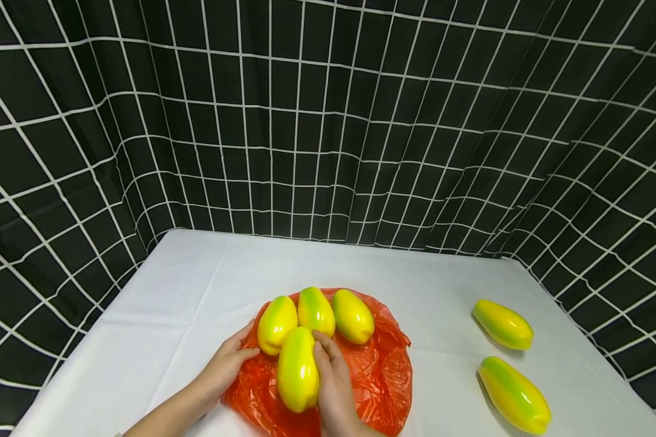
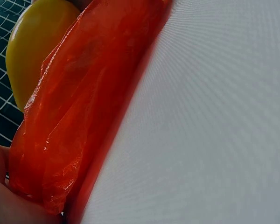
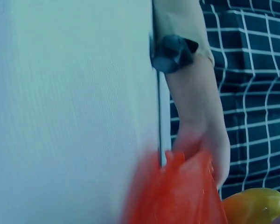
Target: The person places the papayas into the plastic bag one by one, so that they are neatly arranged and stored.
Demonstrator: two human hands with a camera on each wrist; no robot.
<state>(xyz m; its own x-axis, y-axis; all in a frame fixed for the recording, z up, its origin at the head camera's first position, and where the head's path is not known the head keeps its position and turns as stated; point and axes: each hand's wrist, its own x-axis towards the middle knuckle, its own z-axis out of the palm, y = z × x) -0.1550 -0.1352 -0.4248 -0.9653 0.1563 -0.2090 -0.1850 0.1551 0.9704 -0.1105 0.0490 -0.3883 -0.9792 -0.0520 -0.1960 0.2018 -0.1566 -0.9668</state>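
Observation:
An orange-red plastic bag (image 1: 379, 370) lies on the white table (image 1: 197, 291), with four yellow-green papaya-like fruits on it. Three stand in a row at the back (image 1: 315, 311); the fourth, the front fruit (image 1: 297, 371), lies nearest me. My right hand (image 1: 333, 379) curls along the front fruit's right side. At the bag's left edge, my left hand (image 1: 226, 364) holds the plastic, thumb by the left fruit (image 1: 276, 323). In the right wrist view the left hand (image 3: 200, 140) sits behind the raised bag (image 3: 186, 196). The left wrist view shows the lifted bag fold (image 2: 84, 107) and one fruit (image 2: 37, 46).
Two more yellow-green fruits lie loose on the right of the table, one farther back (image 1: 503, 325) and one near the front (image 1: 514, 394). A black curtain with a white grid (image 1: 328, 121) closes in the table on three sides.

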